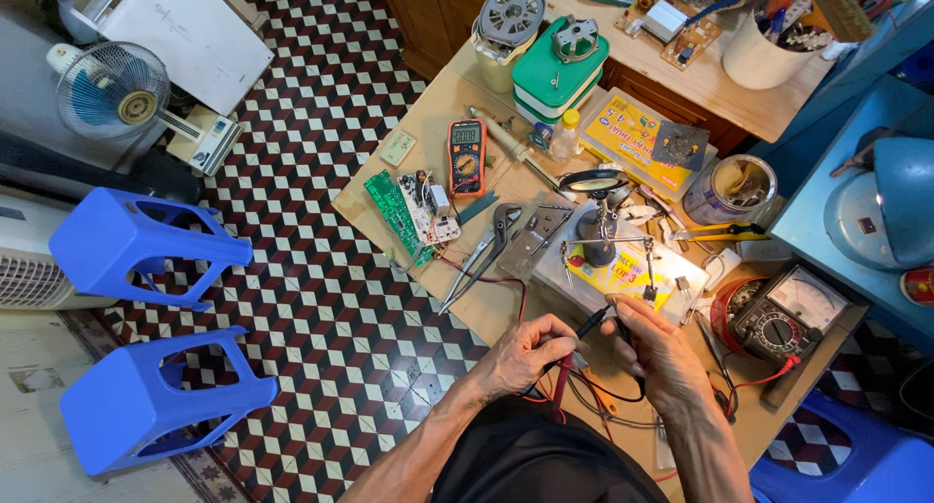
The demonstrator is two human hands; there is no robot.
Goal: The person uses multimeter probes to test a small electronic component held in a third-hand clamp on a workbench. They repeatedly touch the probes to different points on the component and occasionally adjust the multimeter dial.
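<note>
My left hand (530, 352) is closed around a black test probe (592, 322) and its red lead, at the near edge of the wooden workbench (428, 124). My right hand (654, 352) pinches a small part and dark wires right beside the probe tip. Just beyond both hands stands a helping-hand stand with a magnifier (595, 221) on a yellow and white box (632, 269). An analogue meter (790, 313) lies to the right of my right hand, with red and black leads trailing from it.
On the bench lie pliers (486, 250), a green circuit board (397, 216), an orange digital multimeter (466, 156), a green container (559, 70) and a tin can (728, 187). Two blue plastic stools (146, 245) and a fan (112, 89) stand on the chequered floor at left.
</note>
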